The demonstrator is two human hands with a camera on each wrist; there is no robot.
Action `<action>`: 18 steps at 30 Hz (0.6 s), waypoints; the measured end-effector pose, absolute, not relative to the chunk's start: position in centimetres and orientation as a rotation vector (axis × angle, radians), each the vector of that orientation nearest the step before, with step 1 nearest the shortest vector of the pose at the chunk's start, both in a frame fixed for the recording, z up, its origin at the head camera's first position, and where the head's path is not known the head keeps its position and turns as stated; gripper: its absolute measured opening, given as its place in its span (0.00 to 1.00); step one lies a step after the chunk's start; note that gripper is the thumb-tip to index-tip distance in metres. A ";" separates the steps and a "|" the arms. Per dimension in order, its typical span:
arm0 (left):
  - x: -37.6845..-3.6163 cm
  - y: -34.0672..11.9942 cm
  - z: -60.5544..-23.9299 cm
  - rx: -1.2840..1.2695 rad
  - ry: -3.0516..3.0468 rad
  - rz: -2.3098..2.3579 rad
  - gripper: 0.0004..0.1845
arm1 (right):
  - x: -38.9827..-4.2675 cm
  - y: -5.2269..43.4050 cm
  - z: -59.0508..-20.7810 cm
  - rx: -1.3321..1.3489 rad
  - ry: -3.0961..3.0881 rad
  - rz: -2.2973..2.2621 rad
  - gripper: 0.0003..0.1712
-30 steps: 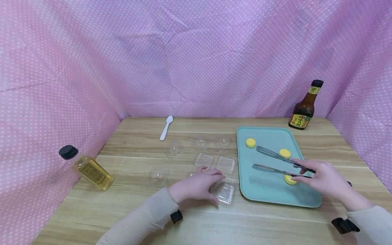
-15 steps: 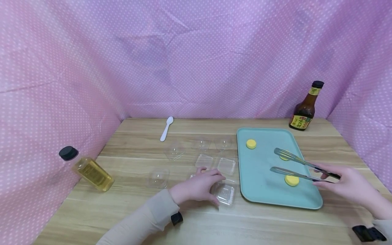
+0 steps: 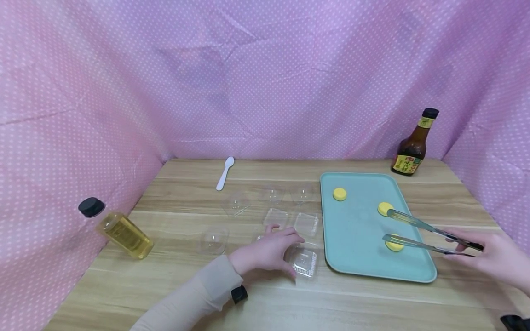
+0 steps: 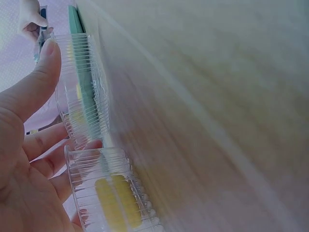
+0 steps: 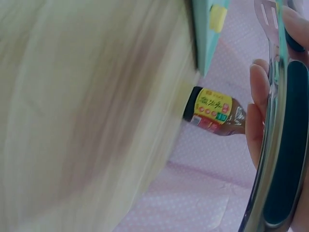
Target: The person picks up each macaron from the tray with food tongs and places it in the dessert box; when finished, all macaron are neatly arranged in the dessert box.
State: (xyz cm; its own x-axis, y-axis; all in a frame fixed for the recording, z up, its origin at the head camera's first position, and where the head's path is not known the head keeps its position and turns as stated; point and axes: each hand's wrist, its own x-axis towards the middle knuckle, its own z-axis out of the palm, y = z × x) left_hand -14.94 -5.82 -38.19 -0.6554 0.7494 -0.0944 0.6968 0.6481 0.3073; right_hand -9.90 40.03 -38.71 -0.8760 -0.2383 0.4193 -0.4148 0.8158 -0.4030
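Note:
My right hand (image 3: 488,253) grips a pair of metal tongs (image 3: 414,222) with dark handle pads, seen close up in the right wrist view. The tongs' arms are spread over the right side of the pale green tray (image 3: 360,257). One tip overlaps the edge of a yellow disc (image 3: 384,208), the other a second yellow disc (image 3: 394,243); another yellow disc (image 3: 339,194) lies far left on the tray. My left hand (image 3: 267,250) rests over clear plastic boxes, thumb on the rim of one box (image 4: 82,87). Beside it, a clear box (image 4: 106,154) contains a yellow disc (image 4: 118,200).
Two further clear boxes (image 3: 306,223) stand behind my left hand, with several clear domed pieces (image 3: 213,241) around. A white spoon (image 3: 225,173) lies behind. At left stands a bottle of yellow liquid (image 3: 127,234); at back right, a brown sauce bottle (image 3: 411,147).
My right hand has moved right, drawing the tongs from the tray's middle toward its right edge. The far-right disc shows again. My left hand has stayed in place.

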 end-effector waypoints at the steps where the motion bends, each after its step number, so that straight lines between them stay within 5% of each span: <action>1: -15.0 -5.8 -38.2 1.182 2.654 0.361 0.43 | -9.9 40.2 -38.8 0.481 -2.658 0.707 0.43; 18: -15.0 -5.8 -38.3 1.188 2.672 0.343 0.43 | -9.6 41.8 -39.7 0.415 -2.795 0.796 0.35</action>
State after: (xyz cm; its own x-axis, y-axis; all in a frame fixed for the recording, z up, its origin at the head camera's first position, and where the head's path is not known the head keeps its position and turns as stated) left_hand -15.03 -5.79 -38.35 -0.6583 0.7480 -0.0848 0.7023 0.6508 0.2885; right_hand -9.56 41.79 -39.70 -0.9393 -0.2110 0.2705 -0.3219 0.8148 -0.4822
